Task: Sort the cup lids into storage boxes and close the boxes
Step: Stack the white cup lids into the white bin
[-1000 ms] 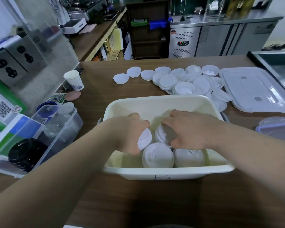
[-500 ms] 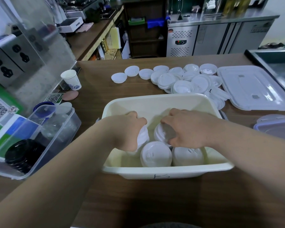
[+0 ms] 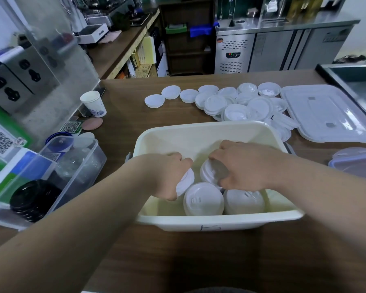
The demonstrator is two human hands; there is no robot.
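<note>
Your left hand (image 3: 170, 176) hides its fingertips, gripping a tilted lid (image 3: 186, 182); your right hand (image 3: 246, 168) clasps a lid stack (image 3: 209, 173).

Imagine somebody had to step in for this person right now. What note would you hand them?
Left hand grips a white lid inside the cream box. Right hand holds a lid stack beside it.
Done: two more stacks stand at the cream box's near wall; black lids sit in the clear box on the left.
Left: many loose lids lie on the table beyond the cream box, and the flat box cover lies to the right, not fitted. Sort the rest, then close the boxes.
</note>
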